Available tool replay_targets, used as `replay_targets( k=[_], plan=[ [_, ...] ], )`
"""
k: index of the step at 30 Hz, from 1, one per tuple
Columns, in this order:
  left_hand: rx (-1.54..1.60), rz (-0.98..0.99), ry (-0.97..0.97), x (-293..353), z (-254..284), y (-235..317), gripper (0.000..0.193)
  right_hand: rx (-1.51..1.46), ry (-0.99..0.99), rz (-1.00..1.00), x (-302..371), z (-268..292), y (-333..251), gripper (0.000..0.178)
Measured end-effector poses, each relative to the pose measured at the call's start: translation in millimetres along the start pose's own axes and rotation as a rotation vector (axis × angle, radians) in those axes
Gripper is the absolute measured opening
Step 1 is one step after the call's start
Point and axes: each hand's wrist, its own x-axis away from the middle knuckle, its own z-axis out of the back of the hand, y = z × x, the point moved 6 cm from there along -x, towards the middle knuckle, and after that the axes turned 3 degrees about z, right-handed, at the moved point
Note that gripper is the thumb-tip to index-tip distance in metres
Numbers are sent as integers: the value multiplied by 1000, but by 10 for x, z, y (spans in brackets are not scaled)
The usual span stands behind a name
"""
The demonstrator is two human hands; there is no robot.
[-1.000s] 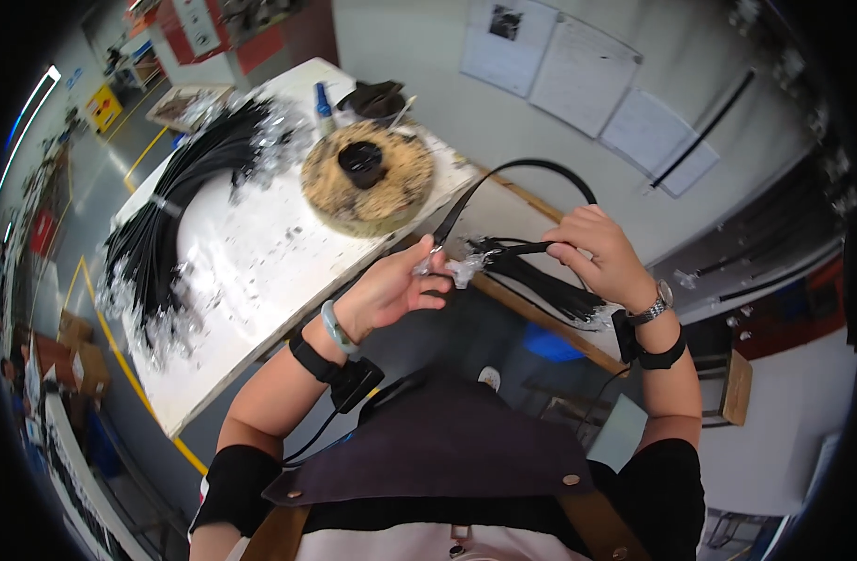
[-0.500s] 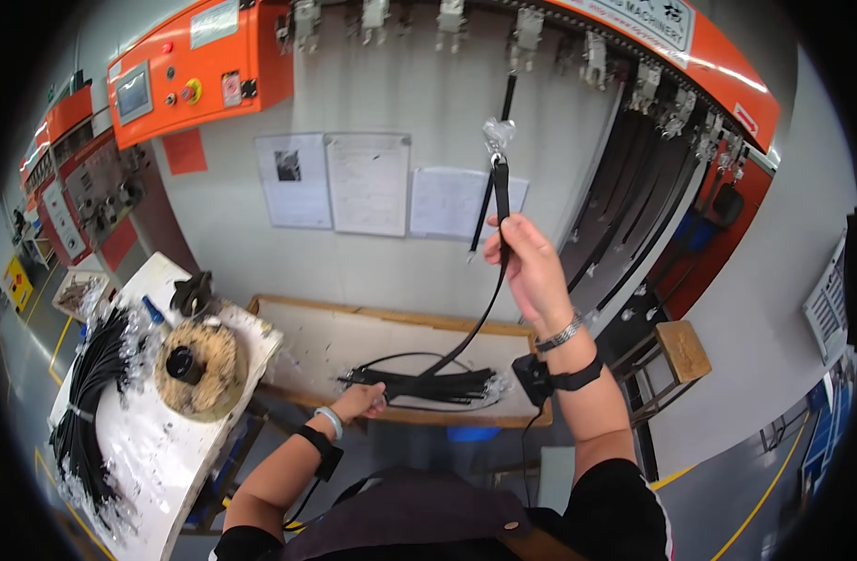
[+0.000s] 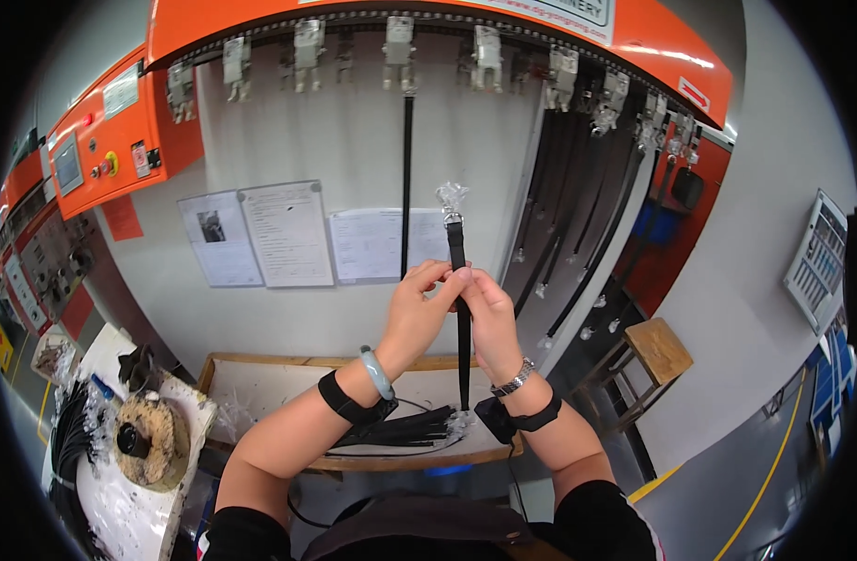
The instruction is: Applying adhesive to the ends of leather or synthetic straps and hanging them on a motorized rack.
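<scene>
Both of my hands are raised in front of the white panel, pinching one black strap (image 3: 463, 337) between the fingertips. My left hand (image 3: 417, 309) grips it from the left, and my right hand (image 3: 489, 323) closes on it from the right at the same height. Above the fingers, the strap's upper end carries a metal ring fitting wrapped in crumpled clear plastic (image 3: 452, 198). Its lower part hangs down to the tray. Just left of it, another black strap (image 3: 407, 178) hangs from a metal clip (image 3: 399, 51) on the overhead chain.
Below my hands, a wood-edged tray (image 3: 260, 379) holds a bundle of black straps (image 3: 391, 434). A white table (image 3: 120, 505) at left bears a round tan block (image 3: 151, 444) and more straps. Straps hang at right near a wooden stool (image 3: 660, 351). An orange control box (image 3: 111, 140) is at upper left.
My left hand has risen from the strap bundle in the tray to join my right hand on the strap. The whole view has shifted, with the machine's clips now further left.
</scene>
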Motion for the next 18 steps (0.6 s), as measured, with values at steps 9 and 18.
replay_targets(
  k=[9,18],
  plan=[
    [-109,-169,31,-611,-244,89,26,673,17,392,-496,655,-795,14],
    [-155,-333,-32,-1116,-444,386,29,971,115,573,-1959,776,-2178,47]
  ],
)
